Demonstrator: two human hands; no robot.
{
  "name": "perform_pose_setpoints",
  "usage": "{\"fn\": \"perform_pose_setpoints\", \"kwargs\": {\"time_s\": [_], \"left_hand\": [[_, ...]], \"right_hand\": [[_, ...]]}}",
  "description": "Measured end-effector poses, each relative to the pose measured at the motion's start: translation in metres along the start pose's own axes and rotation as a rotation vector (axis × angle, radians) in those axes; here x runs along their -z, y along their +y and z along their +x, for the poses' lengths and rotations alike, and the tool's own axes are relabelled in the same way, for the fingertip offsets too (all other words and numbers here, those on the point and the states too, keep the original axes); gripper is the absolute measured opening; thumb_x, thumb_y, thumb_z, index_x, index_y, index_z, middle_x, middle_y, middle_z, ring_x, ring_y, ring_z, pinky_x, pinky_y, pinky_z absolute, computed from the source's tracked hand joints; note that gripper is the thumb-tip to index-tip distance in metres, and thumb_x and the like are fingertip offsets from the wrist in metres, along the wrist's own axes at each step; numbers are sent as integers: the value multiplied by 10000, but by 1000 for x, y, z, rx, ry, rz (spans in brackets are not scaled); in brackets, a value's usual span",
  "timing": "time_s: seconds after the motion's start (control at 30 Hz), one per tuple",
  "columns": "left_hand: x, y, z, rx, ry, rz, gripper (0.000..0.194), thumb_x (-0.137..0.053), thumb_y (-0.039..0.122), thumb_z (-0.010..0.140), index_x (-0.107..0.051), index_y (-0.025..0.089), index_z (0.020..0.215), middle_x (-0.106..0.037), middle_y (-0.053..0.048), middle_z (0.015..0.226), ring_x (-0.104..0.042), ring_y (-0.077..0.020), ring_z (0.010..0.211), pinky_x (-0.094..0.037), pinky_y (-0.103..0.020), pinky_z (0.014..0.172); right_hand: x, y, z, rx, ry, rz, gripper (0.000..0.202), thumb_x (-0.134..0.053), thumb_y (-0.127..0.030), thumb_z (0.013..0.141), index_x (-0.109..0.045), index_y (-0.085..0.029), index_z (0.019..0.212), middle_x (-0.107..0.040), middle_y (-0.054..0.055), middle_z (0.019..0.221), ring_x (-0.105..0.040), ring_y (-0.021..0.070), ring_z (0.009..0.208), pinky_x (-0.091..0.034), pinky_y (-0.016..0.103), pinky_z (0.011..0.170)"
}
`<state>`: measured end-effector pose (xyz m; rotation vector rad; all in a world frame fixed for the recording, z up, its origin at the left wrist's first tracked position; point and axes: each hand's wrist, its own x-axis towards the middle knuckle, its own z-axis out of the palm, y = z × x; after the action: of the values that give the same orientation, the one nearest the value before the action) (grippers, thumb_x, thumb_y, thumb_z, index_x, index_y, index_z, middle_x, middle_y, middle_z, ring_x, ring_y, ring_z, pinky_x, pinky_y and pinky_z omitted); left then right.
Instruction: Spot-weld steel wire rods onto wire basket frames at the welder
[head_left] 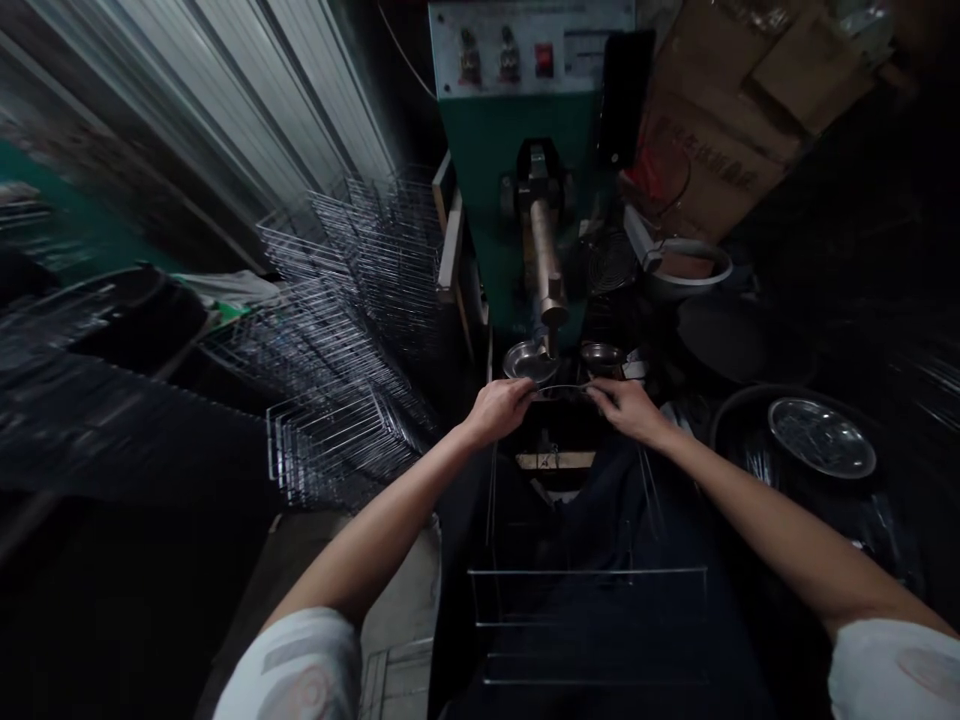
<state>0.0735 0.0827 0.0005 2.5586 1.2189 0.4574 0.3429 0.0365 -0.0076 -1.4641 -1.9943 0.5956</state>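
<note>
A thin curved wire [561, 387] spans between my hands, just below the rod of a green machine [480, 160]. My left hand [501, 408] pinches its left end, and my right hand [624, 408] pinches its right end. Straight wires hang down below each hand. Lower down, a wire frame [589, 572] lies over the dark cloth at my lap. Right behind the wire sit a shallow metal dish [529, 362] and a smaller metal bowl [602, 354]. Whether the hanging wires join the frame is too dark to tell.
Stacked wire racks [330, 340] rise at the left. A phone [625, 98] is on the machine's front. At the right are a white bowl [690, 284], cardboard boxes [724, 150] and a round metal plate [822, 437].
</note>
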Motion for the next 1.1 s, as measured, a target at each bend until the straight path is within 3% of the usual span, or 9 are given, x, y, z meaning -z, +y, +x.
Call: {"fn": "perform_pose_setpoints", "kwargs": {"time_s": [0.23, 0.53, 0.83, 1.1], "left_hand": [[4, 1, 0, 12, -26, 62, 222, -471, 276, 1000, -683, 215, 1031, -775, -63, 918, -716, -216, 806, -438, -274, 667], [3, 2, -2, 26, -67, 71, 235, -440, 290, 1008, -656, 206, 1046, -751, -73, 923, -695, -219, 820, -444, -281, 703], [2, -1, 0, 32, -56, 94, 239, -432, 311, 1022, -649, 217, 1056, -752, -65, 850, -710, -237, 762, -399, -280, 627], [3, -8, 8, 40, -30, 51, 232, -448, 299, 1017, -663, 215, 1042, -754, -59, 836, -712, -217, 767, -423, -272, 653]], "right_hand": [[7, -6, -1, -69, -97, -202, 345, -453, -384, 1028, -741, -218, 1121, -779, 79, 966, -723, 265, 892, -499, 326, 796], [5, -19, -3, -174, -183, -434, 342, -465, -413, 1052, -674, -303, 1300, -769, 55, 1051, -700, 264, 900, -471, 315, 752], [1, -18, 5, -139, -197, -539, 356, -418, -414, 1060, -685, -306, 1269, -769, 63, 1008, -699, 273, 861, -449, 316, 687], [5, -13, 18, -110, -168, -400, 313, -449, -393, 1048, -732, -275, 1110, -770, 56, 1010, -704, 262, 910, -450, 299, 701]]}}
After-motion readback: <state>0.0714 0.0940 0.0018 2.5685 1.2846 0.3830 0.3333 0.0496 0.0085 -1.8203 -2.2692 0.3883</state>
